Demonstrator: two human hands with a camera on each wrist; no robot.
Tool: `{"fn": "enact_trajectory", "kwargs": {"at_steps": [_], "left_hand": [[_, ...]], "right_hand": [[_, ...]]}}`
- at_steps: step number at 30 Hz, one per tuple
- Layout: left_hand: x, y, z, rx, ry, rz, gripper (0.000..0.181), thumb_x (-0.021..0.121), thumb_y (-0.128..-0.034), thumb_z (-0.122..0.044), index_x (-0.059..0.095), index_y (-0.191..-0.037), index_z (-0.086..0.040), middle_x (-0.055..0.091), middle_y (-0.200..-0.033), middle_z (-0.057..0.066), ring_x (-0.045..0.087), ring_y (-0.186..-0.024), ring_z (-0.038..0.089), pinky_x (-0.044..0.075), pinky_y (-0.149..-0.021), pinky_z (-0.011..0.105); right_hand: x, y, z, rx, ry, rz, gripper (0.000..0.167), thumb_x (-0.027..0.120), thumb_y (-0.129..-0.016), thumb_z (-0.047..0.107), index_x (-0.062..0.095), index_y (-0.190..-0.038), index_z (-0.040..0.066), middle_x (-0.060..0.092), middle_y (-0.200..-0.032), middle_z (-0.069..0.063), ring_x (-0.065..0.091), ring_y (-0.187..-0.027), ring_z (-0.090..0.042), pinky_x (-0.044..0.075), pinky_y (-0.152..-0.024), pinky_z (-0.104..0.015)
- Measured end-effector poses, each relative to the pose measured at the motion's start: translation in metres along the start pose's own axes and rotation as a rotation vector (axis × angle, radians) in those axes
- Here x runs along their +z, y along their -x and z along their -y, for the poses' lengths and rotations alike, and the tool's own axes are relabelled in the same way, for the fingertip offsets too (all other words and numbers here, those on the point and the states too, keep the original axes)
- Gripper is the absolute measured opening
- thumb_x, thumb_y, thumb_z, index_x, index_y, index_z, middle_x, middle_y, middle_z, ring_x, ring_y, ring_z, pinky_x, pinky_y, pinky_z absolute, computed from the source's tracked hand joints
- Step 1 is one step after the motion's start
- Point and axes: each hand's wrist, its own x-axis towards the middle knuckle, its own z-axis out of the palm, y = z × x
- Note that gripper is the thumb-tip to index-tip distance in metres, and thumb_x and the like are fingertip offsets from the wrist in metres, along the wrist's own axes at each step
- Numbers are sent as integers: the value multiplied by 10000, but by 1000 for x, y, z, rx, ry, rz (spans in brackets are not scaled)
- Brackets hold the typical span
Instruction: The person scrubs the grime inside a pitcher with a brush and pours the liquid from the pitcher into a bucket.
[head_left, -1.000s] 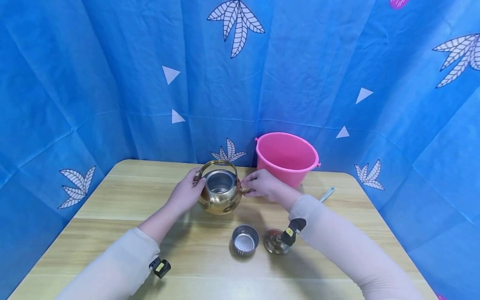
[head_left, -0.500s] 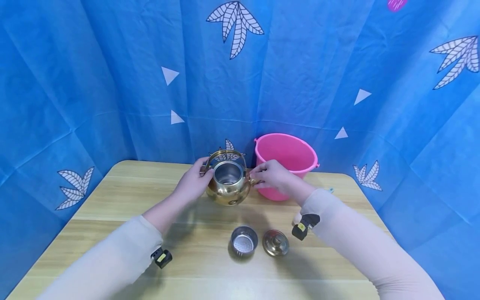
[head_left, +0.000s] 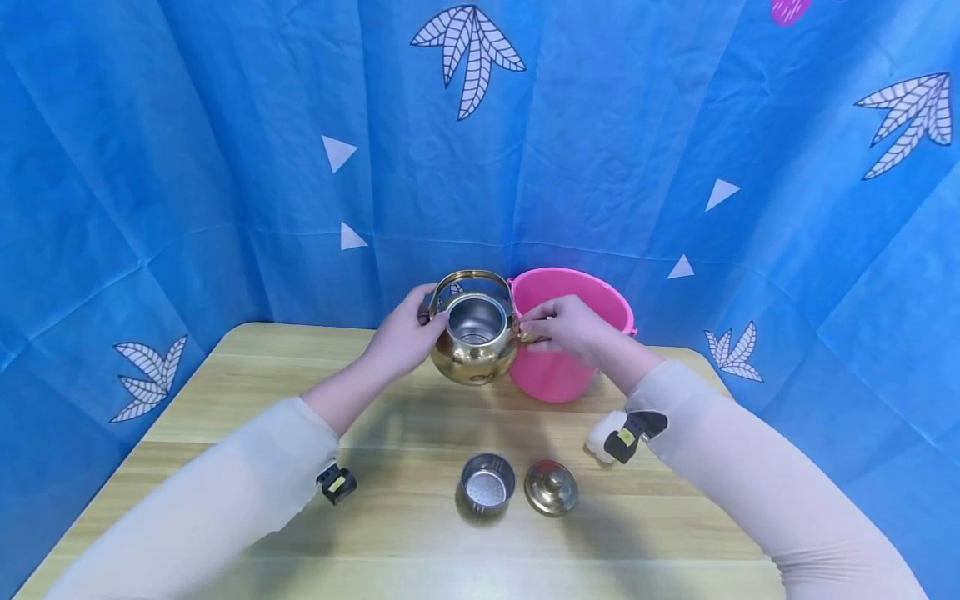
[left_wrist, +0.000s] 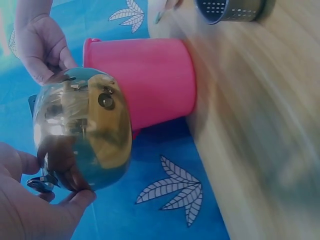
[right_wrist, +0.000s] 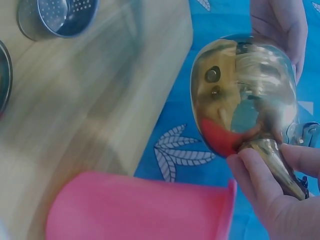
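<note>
A shiny golden teapot [head_left: 474, 367], its lid off and its mouth facing up, is held above the table just left of the pink bucket [head_left: 553, 379]. My left hand [head_left: 405, 335] grips its left side by the foot of the arched handle [head_left: 472, 273]. On the other side my right hand [head_left: 576, 333] pinches the spout [right_wrist: 275, 162], seen well in the right wrist view. The left wrist view shows the rounded body [left_wrist: 102, 135] close to the bucket's wall. Inside the pot, a bare metal wall shows; its bottom is only partly visible.
On the table [head_left: 390, 533] stand a perforated metal strainer cup [head_left: 487, 493] and, right of it, the golden lid [head_left: 552, 487]. A white lumpy object [head_left: 602, 435] lies partly behind the right wrist camera. A blue curtain [head_left: 420, 183] hangs behind and beside the table.
Both hands have carried the teapot upward, away from me and to the right, closer to the bucket. The right forearm has moved off the lid, and the white object now shows.
</note>
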Motion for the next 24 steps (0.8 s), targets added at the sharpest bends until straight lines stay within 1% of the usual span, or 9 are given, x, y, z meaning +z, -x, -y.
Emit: {"fn": "enact_trajectory", "kwargs": {"at_steps": [4,9,13,16,19,21,24], "left_hand": [[2,-8,-4,8,-7,-7,579,524,-1031,-319,339,-1546,-129,497,-1474,171,516,-1322,336,432,-1079,497],[6,-16,-11,28,9,-22,576,525,-1030,-314,340,-1545,-134,495,-1480,159,514,-1326,323,432,-1082,481],[8,-22,-18,57,26,-47,558,533,-1028,-295,359,-1535,-140,533,-1431,172,529,-1306,319,436,-1074,476],[8,-26,-23,73,39,-61,548,536,-1028,-278,367,-1531,-144,571,-1366,168,543,-1285,310,447,-1061,473],[8,-29,-28,81,32,-69,541,538,-1028,-279,375,-1527,-153,600,-1307,138,559,-1259,287,460,-1042,462],[8,-30,-31,89,29,-72,535,539,-1027,-283,382,-1524,-160,605,-1301,129,567,-1247,275,467,-1030,456],[9,-33,-35,102,32,-77,530,541,-1026,-280,389,-1521,-164,604,-1323,129,570,-1244,264,465,-1036,445]], "right_hand": [[-7,0,5,-15,16,0,305,577,-993,-12,587,-1268,-143,625,-1231,-266,690,-979,-256,588,-855,-361],[-17,1,9,-24,44,-14,311,586,-988,-13,589,-1273,-139,634,-1219,-269,684,-1041,-305,564,-906,-405],[-23,0,15,-26,47,-39,318,599,-976,-27,589,-1276,-133,627,-1213,-266,678,-1060,-324,555,-917,-426],[-27,-1,20,-29,24,-48,322,593,-977,-36,580,-1284,-133,602,-1229,-263,661,-1090,-337,567,-899,-400],[-31,-1,22,-35,9,-52,328,583,-981,-39,569,-1292,-142,579,-1252,-264,643,-1116,-343,565,-904,-391],[-33,0,24,-35,5,-58,330,583,-982,-37,569,-1295,-140,578,-1261,-260,642,-1118,-330,565,-906,-386],[-37,1,24,-38,6,-65,334,588,-985,-20,570,-1298,-133,582,-1264,-250,656,-1071,-280,566,-904,-378]]}}
